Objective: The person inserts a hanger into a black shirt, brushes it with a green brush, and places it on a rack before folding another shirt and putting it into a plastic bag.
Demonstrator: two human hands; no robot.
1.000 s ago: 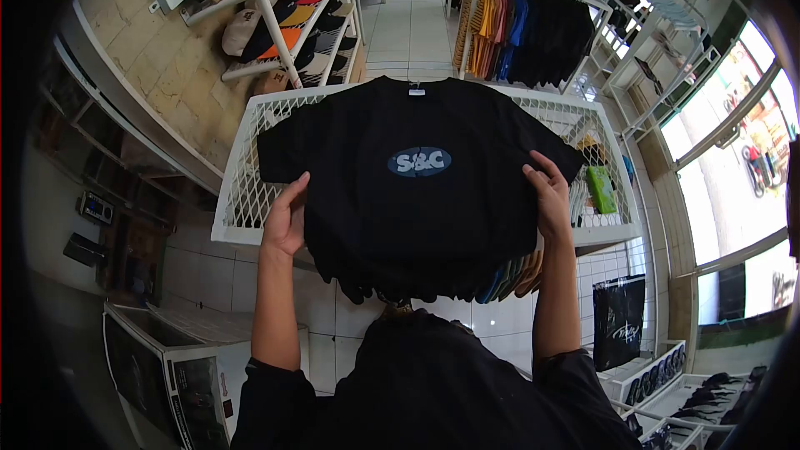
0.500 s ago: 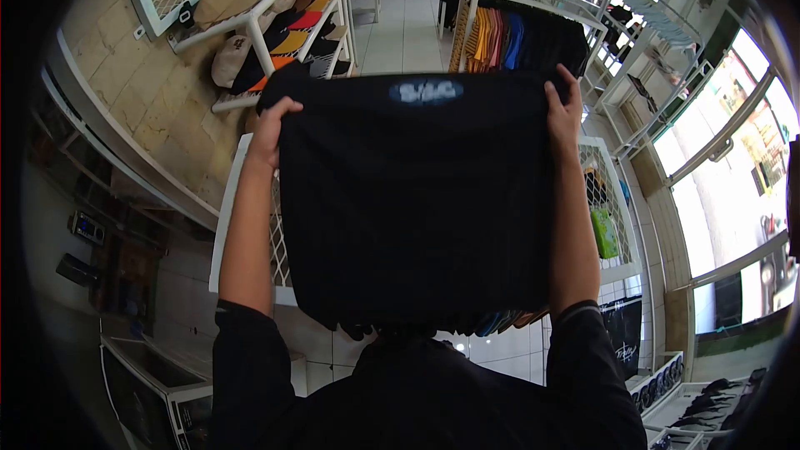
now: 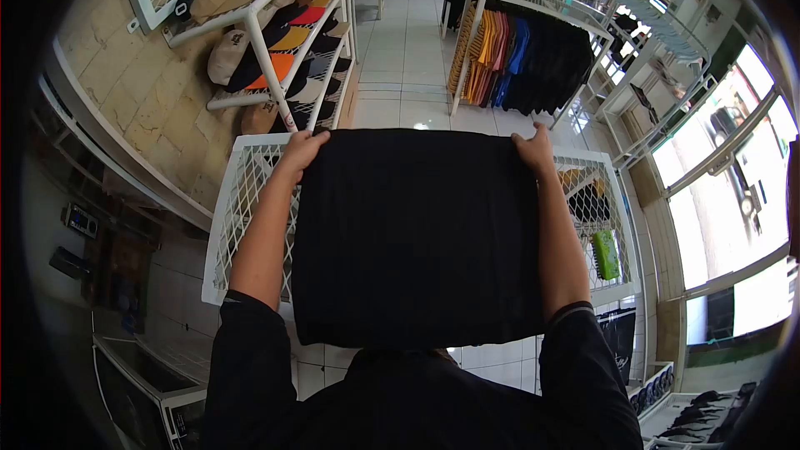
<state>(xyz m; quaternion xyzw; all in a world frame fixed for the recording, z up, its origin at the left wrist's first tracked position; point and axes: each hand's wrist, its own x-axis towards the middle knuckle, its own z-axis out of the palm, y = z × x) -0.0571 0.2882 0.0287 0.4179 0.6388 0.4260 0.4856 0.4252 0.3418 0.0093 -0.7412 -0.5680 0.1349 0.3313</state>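
A black T-shirt (image 3: 417, 233), spread into a plain, roughly square panel, fills the middle of the head view. My left hand (image 3: 303, 152) grips its far left corner, thumb on top of the cloth. At the far right corner, my right hand (image 3: 535, 150) pinches the fabric, with one finger pointing outward. The cloth lies over the middle of a white mesh-topped table (image 3: 617, 171) and hides most of it. No print shows on the side facing me.
A green brush-like object (image 3: 606, 254) rests on the mesh at right. Caps (image 3: 287, 37) fill a white rack at left. Beyond the table, a rail holds colored shirts (image 3: 500, 54). Windows (image 3: 725, 208) line the right side.
The shirt's far edge and both hands have come nearer and lower. The white-and-blue print near that edge is out of sight, and the cloth looks flatter and narrower.
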